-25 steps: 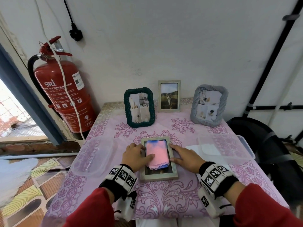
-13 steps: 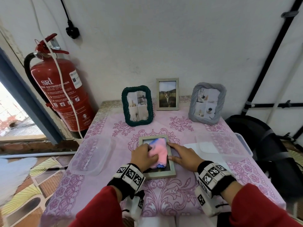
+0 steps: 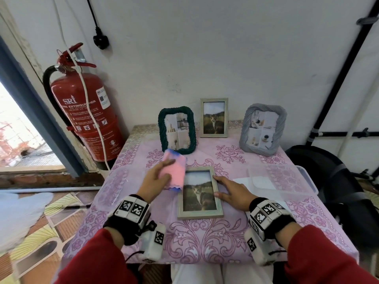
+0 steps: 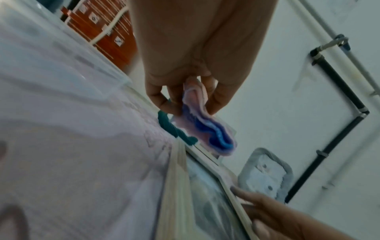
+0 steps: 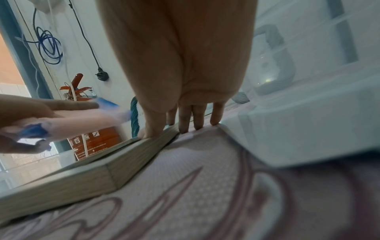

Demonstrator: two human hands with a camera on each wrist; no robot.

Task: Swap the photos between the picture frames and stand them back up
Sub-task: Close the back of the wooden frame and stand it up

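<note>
On table (image 3: 205, 242), four picture frames (image 3: 200, 192), one cloth (image 3: 174, 171)

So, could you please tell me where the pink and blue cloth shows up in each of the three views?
Head: pink and blue cloth left of centre, held in the left hand.
Left wrist: centre, hanging from the fingers.
Right wrist: far left edge.
Shared landmark: the dark green frame, just beyond the cloth in every view.

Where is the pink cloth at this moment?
In the head view the pink cloth is held in the left hand, left of the flat cat-photo frame, its lower corner overlapping the frame, just in front of the green frame.
</note>
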